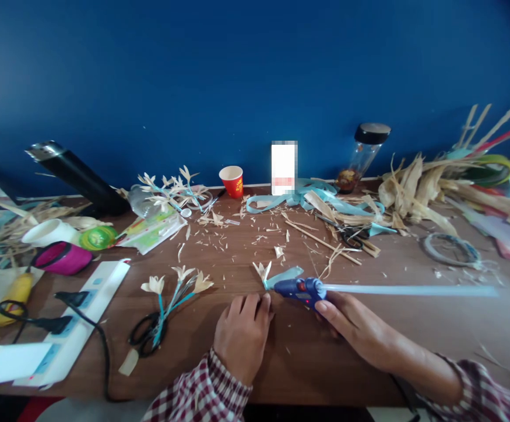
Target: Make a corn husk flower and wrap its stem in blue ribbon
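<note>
Right hand [360,328] wraps blue glue gun [298,290], front end beside pale flower [262,272] over tabletop [308,375]. Left hand [243,334] curls just below flower; can't tell its grip. Flower looks light, fragile: pinch below petals. Gun looks rigid: hold by handle.

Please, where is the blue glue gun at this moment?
In the head view, the blue glue gun is just right of centre, held in the right hand, its tip beside a small pale flower.
</note>
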`<state>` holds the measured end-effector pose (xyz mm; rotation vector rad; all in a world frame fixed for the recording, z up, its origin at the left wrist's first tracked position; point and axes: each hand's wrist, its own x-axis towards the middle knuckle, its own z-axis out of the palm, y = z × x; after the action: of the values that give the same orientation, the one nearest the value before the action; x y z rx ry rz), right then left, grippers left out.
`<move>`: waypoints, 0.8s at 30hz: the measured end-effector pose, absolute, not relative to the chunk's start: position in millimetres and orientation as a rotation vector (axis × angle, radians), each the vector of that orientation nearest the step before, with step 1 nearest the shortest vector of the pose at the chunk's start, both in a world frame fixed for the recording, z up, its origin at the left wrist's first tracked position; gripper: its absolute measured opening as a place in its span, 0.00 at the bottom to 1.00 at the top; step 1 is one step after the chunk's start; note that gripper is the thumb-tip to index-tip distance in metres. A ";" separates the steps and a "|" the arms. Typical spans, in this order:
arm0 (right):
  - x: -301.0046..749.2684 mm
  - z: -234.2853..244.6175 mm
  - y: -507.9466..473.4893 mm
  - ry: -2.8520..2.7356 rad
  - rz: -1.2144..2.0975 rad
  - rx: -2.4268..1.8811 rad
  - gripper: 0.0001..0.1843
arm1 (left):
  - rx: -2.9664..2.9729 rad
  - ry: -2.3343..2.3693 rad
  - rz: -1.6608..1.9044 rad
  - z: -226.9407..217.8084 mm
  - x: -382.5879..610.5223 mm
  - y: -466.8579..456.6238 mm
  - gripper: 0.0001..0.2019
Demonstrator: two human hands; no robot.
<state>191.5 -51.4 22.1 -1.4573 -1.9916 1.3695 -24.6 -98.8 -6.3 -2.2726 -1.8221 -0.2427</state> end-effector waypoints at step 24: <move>189.1 21.3 -44.0 -1.992 1.377 -1.380 0.19 | -2.291 -1.850 -0.225 -7.6 -25.1 -98.5 0.12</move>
<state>189.1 -44.0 21.3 -1.3797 -1.9924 1.3772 -25.1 -98.5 -7.6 -2.2910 -1.8499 -0.2249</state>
